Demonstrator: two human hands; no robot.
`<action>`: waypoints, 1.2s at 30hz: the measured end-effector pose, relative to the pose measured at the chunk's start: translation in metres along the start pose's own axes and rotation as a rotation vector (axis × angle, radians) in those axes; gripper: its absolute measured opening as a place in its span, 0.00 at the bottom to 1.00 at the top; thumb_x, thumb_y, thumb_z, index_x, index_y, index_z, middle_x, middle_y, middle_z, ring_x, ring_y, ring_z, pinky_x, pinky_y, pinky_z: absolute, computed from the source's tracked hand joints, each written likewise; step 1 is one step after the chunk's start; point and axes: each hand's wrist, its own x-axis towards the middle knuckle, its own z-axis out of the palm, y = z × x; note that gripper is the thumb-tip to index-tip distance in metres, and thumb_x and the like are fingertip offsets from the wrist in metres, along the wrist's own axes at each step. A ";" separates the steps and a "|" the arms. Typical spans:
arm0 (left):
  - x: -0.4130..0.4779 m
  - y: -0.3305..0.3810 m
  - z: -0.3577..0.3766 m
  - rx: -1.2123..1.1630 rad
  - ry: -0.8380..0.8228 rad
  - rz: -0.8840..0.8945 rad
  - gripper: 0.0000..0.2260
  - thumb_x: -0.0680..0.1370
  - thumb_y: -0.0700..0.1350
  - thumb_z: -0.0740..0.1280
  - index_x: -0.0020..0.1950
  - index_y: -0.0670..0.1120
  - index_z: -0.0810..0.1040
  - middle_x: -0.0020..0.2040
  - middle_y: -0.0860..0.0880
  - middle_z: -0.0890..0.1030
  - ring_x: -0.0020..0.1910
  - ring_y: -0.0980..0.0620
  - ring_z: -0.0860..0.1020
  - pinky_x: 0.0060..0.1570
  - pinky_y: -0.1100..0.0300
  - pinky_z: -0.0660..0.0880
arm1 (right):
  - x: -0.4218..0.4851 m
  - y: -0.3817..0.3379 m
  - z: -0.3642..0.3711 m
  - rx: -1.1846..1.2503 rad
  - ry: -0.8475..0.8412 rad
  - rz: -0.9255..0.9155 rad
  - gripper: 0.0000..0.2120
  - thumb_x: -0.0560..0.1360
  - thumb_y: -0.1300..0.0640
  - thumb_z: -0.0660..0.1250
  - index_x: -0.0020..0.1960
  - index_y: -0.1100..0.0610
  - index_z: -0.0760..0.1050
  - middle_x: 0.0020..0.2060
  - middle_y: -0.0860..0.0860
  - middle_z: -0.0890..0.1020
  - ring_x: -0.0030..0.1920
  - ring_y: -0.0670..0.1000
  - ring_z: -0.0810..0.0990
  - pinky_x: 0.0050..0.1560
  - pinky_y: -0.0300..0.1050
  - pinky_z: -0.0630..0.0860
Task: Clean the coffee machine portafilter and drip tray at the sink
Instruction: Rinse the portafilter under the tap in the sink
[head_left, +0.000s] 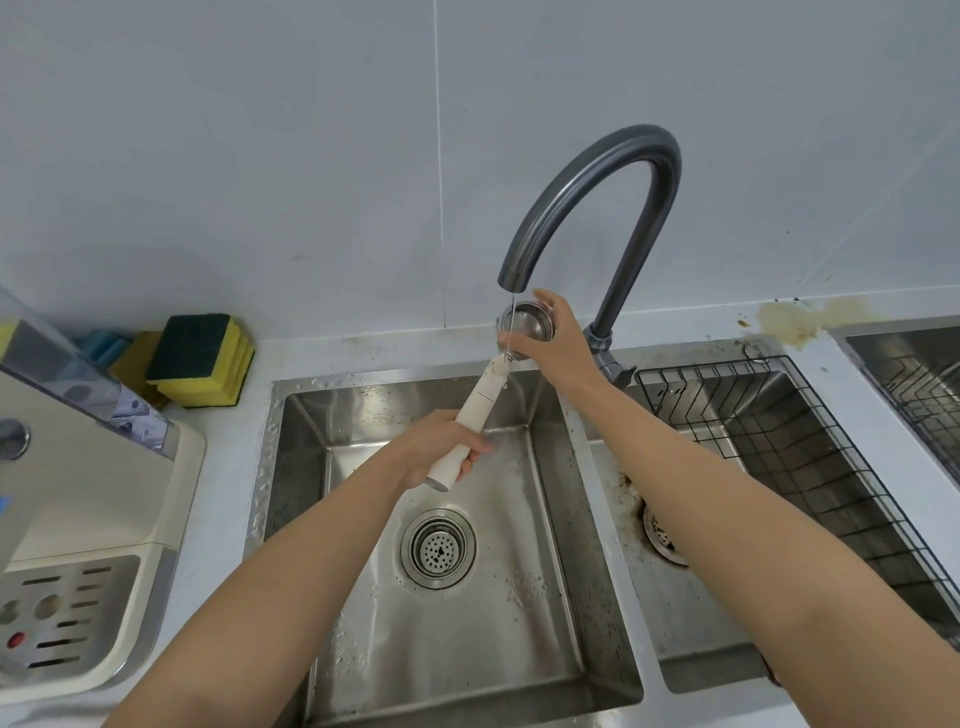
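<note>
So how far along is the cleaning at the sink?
Nothing looks finished yet. In hand: the left hand grips the portafilter by its white handle, and the right hand holds its metal head under a thin stream from the tap. Left: the drip tray still sits in the coffee machine; the sponges lie untouched.

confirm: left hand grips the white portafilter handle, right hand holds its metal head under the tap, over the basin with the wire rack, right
Wrong basin. The head view shows the portafilter over the left basin, which has no rack; the wire rack sits in the right one. Left hand, right hand and tap are as you say.
</note>
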 end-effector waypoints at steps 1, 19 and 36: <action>0.002 0.000 0.000 -0.004 -0.010 0.004 0.08 0.71 0.33 0.66 0.38 0.44 0.71 0.25 0.51 0.75 0.20 0.55 0.71 0.22 0.66 0.69 | 0.000 0.000 -0.002 0.005 0.007 0.012 0.33 0.69 0.58 0.72 0.70 0.55 0.61 0.58 0.46 0.69 0.58 0.45 0.69 0.59 0.38 0.67; -0.012 -0.031 0.000 -0.157 -0.159 -0.090 0.05 0.65 0.34 0.64 0.36 0.42 0.69 0.23 0.49 0.72 0.19 0.53 0.69 0.22 0.66 0.69 | -0.018 0.023 0.000 -0.320 -0.159 -0.152 0.32 0.66 0.56 0.75 0.65 0.57 0.65 0.57 0.52 0.75 0.58 0.52 0.74 0.57 0.41 0.70; -0.027 -0.054 0.035 -0.397 -0.130 -0.203 0.11 0.72 0.32 0.57 0.32 0.43 0.67 0.22 0.49 0.70 0.16 0.55 0.66 0.20 0.67 0.67 | -0.040 0.027 0.011 -1.131 -0.216 -0.156 0.23 0.72 0.46 0.60 0.65 0.54 0.69 0.64 0.54 0.69 0.63 0.58 0.67 0.57 0.50 0.69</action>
